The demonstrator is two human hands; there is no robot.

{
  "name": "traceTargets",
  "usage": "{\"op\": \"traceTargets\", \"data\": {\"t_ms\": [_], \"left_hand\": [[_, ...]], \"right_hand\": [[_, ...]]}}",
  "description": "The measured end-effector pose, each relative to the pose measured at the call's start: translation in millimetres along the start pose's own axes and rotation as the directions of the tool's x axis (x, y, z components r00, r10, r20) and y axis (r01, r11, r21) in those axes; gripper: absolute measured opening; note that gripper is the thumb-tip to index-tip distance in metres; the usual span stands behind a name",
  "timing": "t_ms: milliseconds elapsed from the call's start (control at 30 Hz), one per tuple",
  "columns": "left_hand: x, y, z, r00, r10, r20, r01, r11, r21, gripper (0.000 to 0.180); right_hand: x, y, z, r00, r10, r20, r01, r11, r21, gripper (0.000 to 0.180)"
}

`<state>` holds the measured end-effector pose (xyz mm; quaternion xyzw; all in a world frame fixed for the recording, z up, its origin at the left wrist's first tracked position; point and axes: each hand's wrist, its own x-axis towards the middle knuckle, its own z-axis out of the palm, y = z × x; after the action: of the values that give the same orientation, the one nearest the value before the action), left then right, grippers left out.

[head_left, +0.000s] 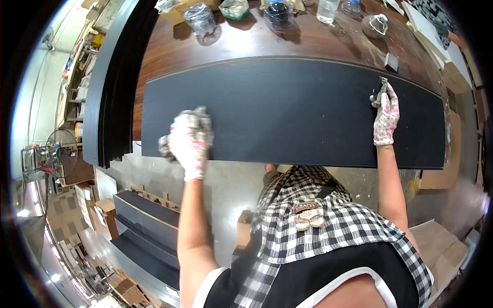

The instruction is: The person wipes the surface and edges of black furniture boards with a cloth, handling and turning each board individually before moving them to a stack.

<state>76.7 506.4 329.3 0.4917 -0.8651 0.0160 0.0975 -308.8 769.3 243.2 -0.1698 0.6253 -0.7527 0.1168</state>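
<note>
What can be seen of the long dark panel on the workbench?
The dark panel is a long, flat, matte black board with a faint wood-grain look and a few small holes. It lies flat across the brown workbench, its near edge overhanging. The gloved left hand presses a crumpled rag on it; the gloved right hand rests near its far edge, holding something small and dark.

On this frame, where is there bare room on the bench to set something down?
The dark panel is bare between the left hand, which presses a rag, and the right hand. The brown bench strip behind it is partly free. The far edge is crowded with wrapped jars and a clear cup.
</note>
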Motion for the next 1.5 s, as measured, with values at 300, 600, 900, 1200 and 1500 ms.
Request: {"op": "traceTargets", "data": {"t_ms": [300, 600, 900, 1200, 1500], "left_hand": [[-91.0, 222.8, 42.1, 0.572, 0.819, -0.047, -0.684, 0.445, -0.578, 0.076], [-20.8, 223.4, 50.5, 0.528, 0.839, 0.13, -0.789, 0.542, -0.289, 0.072], [13.2, 469.3, 115.6, 0.034, 0.998, 0.051, -0.865, 0.055, -0.499, 0.075], [15.9, 638.3, 170.2, -0.037, 0.997, -0.067, -0.876, -0.065, -0.477, 0.068], [-15.2, 575.4, 168.3, -0.436, 0.833, -0.34, -0.694, -0.552, -0.463, 0.039]], "right_hand": [[-34.1, -31.7, -21.6, 0.999, 0.0, 0.035, -0.001, 0.999, 0.036, 0.035], [-55.0, -49.6, -124.7, 0.902, -0.076, -0.425, 0.049, 0.996, -0.074, 0.034], [-87.5, -66.6, -153.6, 0.698, 0.059, -0.713, -0.187, 0.977, -0.103, 0.037], [-151.7, -57.0, -167.1, 0.574, 0.093, -0.814, -0.219, 0.975, -0.043, 0.038], [-110.6, -49.5, -187.5, 0.638, -0.06, -0.767, -0.02, 0.995, -0.095, 0.041]]}}
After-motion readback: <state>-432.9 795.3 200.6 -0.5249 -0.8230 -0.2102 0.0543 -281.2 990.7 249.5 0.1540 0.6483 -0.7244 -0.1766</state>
